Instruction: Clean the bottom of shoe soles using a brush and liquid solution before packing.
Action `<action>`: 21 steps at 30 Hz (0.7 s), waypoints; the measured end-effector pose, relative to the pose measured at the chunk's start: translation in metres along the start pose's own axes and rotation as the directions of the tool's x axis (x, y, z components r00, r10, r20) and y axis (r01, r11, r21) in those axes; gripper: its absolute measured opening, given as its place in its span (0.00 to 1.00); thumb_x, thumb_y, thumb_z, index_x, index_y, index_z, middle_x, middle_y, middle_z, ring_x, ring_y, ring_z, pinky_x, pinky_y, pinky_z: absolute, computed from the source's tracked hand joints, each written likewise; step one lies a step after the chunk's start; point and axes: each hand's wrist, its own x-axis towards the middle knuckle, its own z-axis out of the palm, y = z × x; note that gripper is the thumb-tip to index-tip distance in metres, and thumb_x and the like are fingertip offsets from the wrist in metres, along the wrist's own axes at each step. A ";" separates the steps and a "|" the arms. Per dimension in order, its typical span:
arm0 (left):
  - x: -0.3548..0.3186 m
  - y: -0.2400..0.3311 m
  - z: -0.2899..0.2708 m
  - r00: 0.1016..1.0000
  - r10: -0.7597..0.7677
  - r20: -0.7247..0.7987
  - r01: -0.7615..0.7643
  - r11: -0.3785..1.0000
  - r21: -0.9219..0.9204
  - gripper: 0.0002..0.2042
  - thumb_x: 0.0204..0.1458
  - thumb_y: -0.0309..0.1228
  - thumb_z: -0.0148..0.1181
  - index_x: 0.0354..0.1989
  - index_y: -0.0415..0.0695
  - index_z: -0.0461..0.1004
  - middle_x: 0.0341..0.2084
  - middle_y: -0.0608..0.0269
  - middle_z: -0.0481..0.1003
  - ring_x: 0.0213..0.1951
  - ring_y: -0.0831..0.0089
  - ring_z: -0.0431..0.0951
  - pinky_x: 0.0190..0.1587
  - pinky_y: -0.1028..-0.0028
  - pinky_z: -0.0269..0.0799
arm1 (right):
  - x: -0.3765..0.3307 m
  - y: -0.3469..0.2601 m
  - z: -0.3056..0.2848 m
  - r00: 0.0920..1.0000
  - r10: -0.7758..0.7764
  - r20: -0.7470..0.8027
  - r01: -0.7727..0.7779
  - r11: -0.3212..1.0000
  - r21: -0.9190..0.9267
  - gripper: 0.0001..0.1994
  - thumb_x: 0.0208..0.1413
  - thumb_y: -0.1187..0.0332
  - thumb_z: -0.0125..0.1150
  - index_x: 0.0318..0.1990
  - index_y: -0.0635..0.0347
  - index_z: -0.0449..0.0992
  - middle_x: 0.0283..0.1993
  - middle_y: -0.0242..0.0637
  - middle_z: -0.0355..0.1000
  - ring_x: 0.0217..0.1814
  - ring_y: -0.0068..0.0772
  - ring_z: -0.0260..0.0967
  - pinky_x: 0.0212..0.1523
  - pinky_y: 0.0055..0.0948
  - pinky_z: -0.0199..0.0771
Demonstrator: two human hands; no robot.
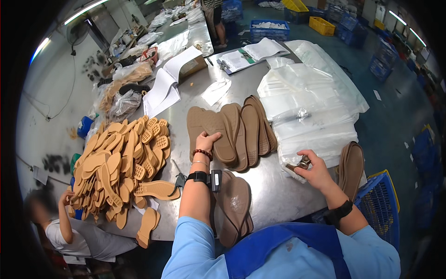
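My left hand (206, 141) grips the near end of a brown shoe sole (217, 135) in a fanned row of brown soles (251, 128) lying on the metal table (274, 190). My right hand (315, 170) is closed on a small dark metal tool (303, 163) at the edge of a clear plastic bag (289, 160). Two more brown soles (232, 207) lie stacked under my left forearm. Both wrists carry black bands.
A big heap of tan soles (123, 165) fills the table's left side, with a seated person (69, 228) beside it. Clear plastic bags (311, 100) are stacked at right. Brown soles (351, 167) rest above a blue crate (378, 204). Papers and a cardboard box (186, 67) lie farther back.
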 end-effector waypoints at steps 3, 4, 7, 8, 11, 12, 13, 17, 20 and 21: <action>-0.029 0.028 0.028 0.986 -0.085 0.143 0.120 0.957 -0.263 0.19 0.47 0.17 0.54 0.51 0.33 0.67 0.41 0.50 0.76 0.38 0.62 0.80 0.42 0.66 0.78 | 0.002 0.007 -0.017 0.999 -0.004 -0.046 0.004 1.000 -0.014 0.23 0.43 0.74 0.68 0.49 0.57 0.70 0.31 0.29 0.70 0.32 0.19 0.64 0.36 0.22 0.68; -0.048 0.036 0.038 0.965 0.017 0.263 0.100 0.899 -0.426 0.20 0.46 0.17 0.52 0.51 0.35 0.67 0.41 0.52 0.76 0.39 0.62 0.79 0.43 0.65 0.78 | 0.004 0.008 -0.020 0.998 -0.002 -0.056 0.001 1.000 -0.011 0.23 0.43 0.74 0.68 0.49 0.57 0.70 0.31 0.29 0.70 0.32 0.19 0.64 0.36 0.22 0.68; -0.089 0.045 0.046 0.909 0.186 0.372 0.074 0.808 -0.585 0.27 0.43 0.16 0.48 0.57 0.40 0.64 0.47 0.53 0.73 0.47 0.60 0.76 0.49 0.62 0.76 | 0.016 0.000 -0.018 0.993 0.107 -0.047 -0.089 0.955 0.283 0.23 0.45 0.75 0.67 0.50 0.59 0.69 0.32 0.28 0.69 0.33 0.17 0.64 0.37 0.20 0.67; -0.109 0.055 0.060 0.887 0.233 0.398 0.080 0.772 -0.631 0.28 0.44 0.18 0.50 0.59 0.40 0.60 0.52 0.51 0.69 0.51 0.59 0.73 0.51 0.61 0.74 | 0.021 -0.004 -0.015 0.993 0.085 -0.082 -0.048 0.926 0.375 0.23 0.45 0.76 0.67 0.51 0.59 0.68 0.32 0.28 0.69 0.34 0.17 0.64 0.37 0.19 0.67; -0.146 0.063 0.076 0.811 0.341 0.476 0.074 0.747 -0.661 0.31 0.48 0.21 0.51 0.64 0.41 0.54 0.59 0.51 0.63 0.57 0.57 0.67 0.57 0.58 0.69 | 0.026 -0.040 0.002 0.996 -0.003 -0.089 0.046 0.877 0.479 0.24 0.47 0.75 0.66 0.53 0.59 0.67 0.34 0.28 0.69 0.37 0.18 0.65 0.40 0.20 0.68; -0.157 0.066 0.086 0.817 0.347 0.460 0.116 0.683 -0.721 0.28 0.52 0.24 0.50 0.64 0.42 0.53 0.59 0.52 0.63 0.58 0.58 0.67 0.59 0.58 0.66 | 0.026 -0.044 0.012 0.985 -0.118 -0.125 0.156 0.917 0.368 0.24 0.46 0.73 0.67 0.53 0.59 0.67 0.35 0.30 0.70 0.39 0.21 0.66 0.42 0.23 0.69; -0.167 0.067 0.090 0.832 0.351 0.429 0.141 0.614 -0.776 0.26 0.56 0.27 0.49 0.65 0.43 0.53 0.60 0.54 0.63 0.59 0.59 0.66 0.60 0.58 0.64 | 0.024 -0.068 0.021 0.967 -0.245 -0.065 0.254 0.933 0.253 0.25 0.45 0.70 0.68 0.53 0.58 0.68 0.37 0.33 0.70 0.40 0.24 0.68 0.44 0.25 0.69; -0.198 0.066 0.123 0.891 0.302 0.340 0.130 0.547 -0.827 0.26 0.64 0.46 0.39 0.67 0.48 0.52 0.63 0.59 0.59 0.62 0.62 0.61 0.65 0.60 0.55 | 0.041 -0.101 0.045 0.717 -0.696 -0.042 0.662 0.699 -0.270 0.23 0.40 0.72 0.68 0.46 0.58 0.68 0.38 0.42 0.69 0.41 0.48 0.67 0.44 0.39 0.66; -0.204 0.067 0.119 0.873 0.319 0.369 0.140 0.562 -0.815 0.28 0.64 0.49 0.37 0.67 0.48 0.50 0.64 0.59 0.57 0.64 0.62 0.59 0.66 0.59 0.54 | 0.061 -0.113 0.050 0.741 -0.661 -0.115 0.615 0.738 -0.278 0.21 0.39 0.72 0.67 0.44 0.59 0.67 0.38 0.41 0.68 0.40 0.46 0.67 0.43 0.40 0.65; -0.205 0.067 0.118 0.865 0.329 0.380 0.148 0.556 -0.818 0.28 0.63 0.50 0.37 0.68 0.48 0.50 0.65 0.59 0.57 0.64 0.62 0.58 0.66 0.59 0.53 | 0.056 -0.113 0.051 0.740 -0.663 -0.115 0.618 0.737 -0.274 0.21 0.39 0.72 0.67 0.44 0.59 0.67 0.38 0.41 0.68 0.40 0.46 0.67 0.43 0.40 0.65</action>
